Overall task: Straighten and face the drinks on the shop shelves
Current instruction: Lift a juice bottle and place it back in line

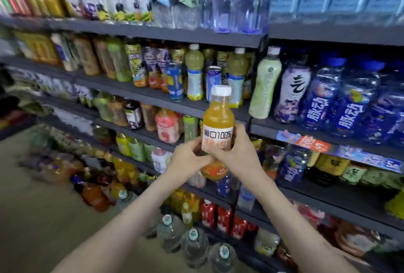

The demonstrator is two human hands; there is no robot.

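An upright orange juice bottle [218,117] with a white cap [220,90] is held out before the shelves [153,97], left hand [188,161] pinching its base and right hand [238,154] wrapped round it; its label [217,139] reads "100%", and the blue bottles [352,106] to the right read "脉动"

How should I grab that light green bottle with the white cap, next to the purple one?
Take the pale green plastic bottle round its wide middle, from the front. The dark shelf above sits close over its white cap, and a purple-and-white bottle crowds it on the right. The left hand and right hand both hold the orange juice bottle now.
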